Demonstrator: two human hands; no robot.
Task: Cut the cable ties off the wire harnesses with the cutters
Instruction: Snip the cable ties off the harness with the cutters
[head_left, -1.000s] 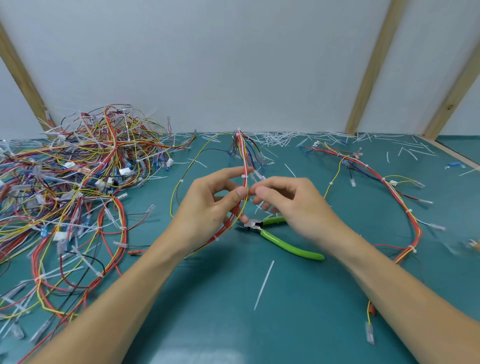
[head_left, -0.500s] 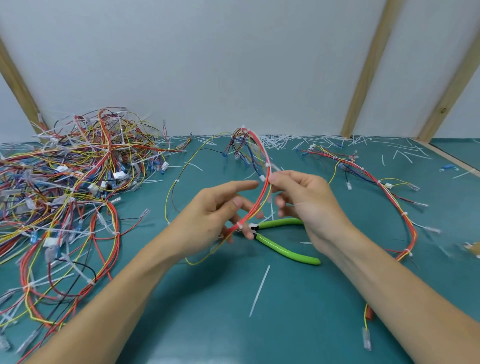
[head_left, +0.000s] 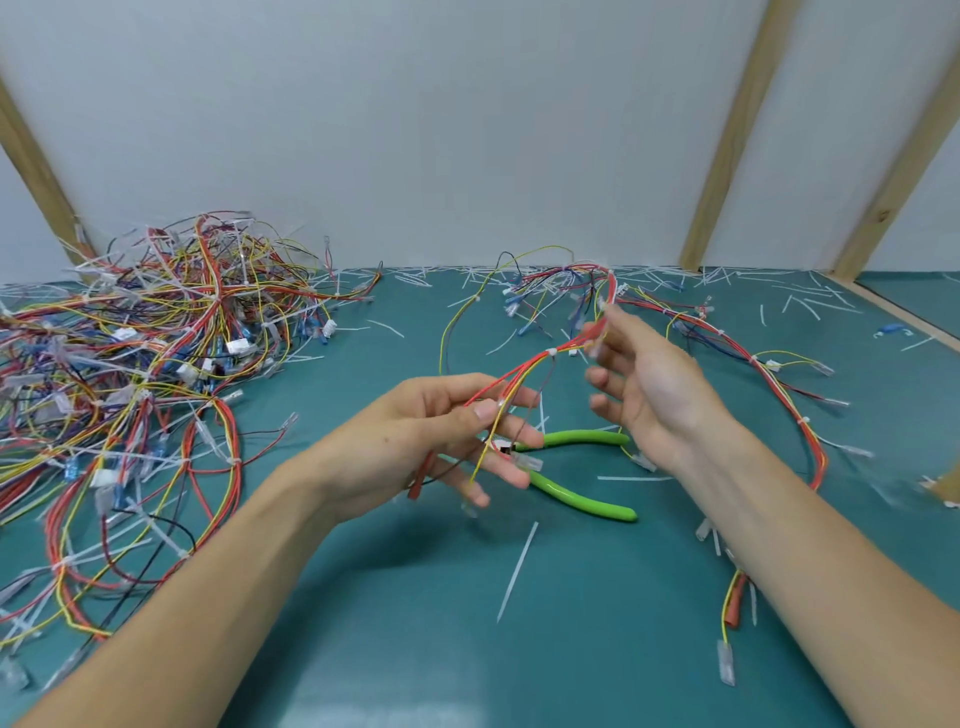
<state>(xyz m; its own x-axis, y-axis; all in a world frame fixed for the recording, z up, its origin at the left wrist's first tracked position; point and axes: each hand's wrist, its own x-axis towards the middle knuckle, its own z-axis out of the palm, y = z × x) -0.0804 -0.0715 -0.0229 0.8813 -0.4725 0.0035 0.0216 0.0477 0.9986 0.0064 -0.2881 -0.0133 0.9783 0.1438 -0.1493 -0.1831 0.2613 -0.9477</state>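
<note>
I hold one wire harness (head_left: 524, 371) of red, yellow and dark wires above the green table. My left hand (head_left: 441, 441) pinches its lower end between thumb and fingers, and loose wire ends hang below the palm. My right hand (head_left: 649, 384) pinches the bundle higher up, at the right. A white cable tie (head_left: 551, 353) wraps the wires between my two hands. The green-handled cutters (head_left: 576, 499) lie on the table under my hands, untouched and partly hidden by my left fingers.
A large tangled pile of harnesses (head_left: 156, 338) fills the left of the table. Another harness (head_left: 779, 384) lies stretched along the right side. Cut white ties (head_left: 675, 275) litter the back edge, and one long tie (head_left: 517, 571) lies near the front. A wall with wooden battens stands behind.
My hands have drawn apart. The right hand has slid up and to the right along the harness, the left has dropped lower, and the bundle now stretches between them.
</note>
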